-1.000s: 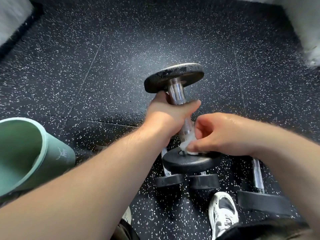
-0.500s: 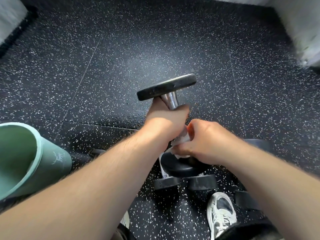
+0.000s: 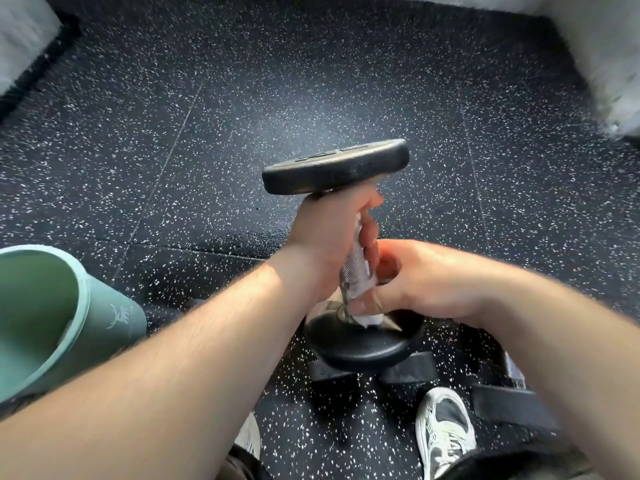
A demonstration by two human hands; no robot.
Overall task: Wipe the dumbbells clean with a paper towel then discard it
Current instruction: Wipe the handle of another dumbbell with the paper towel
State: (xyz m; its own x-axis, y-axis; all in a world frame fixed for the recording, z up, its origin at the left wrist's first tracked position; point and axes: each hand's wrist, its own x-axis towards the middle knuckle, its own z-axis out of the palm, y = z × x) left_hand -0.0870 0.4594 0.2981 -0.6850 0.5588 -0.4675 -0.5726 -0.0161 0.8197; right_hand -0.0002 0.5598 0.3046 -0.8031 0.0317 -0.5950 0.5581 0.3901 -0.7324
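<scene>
At 8 o'clock a green bin (image 3: 52,317) bears an unreadable white logo (image 3: 119,315), at centre the left hand (image 3: 329,237) grips the handle of the upright dumbbell (image 3: 336,166), its plate lettering illegible, and at 4 o'clock from it the right hand (image 3: 426,278) pinches the paper towel (image 3: 367,318) against the handle's base.

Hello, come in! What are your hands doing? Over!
Left hand grips dumbbell just under its top plate. Right hand pinches paper towel at the bar's lower end. Bin close at left.
</scene>
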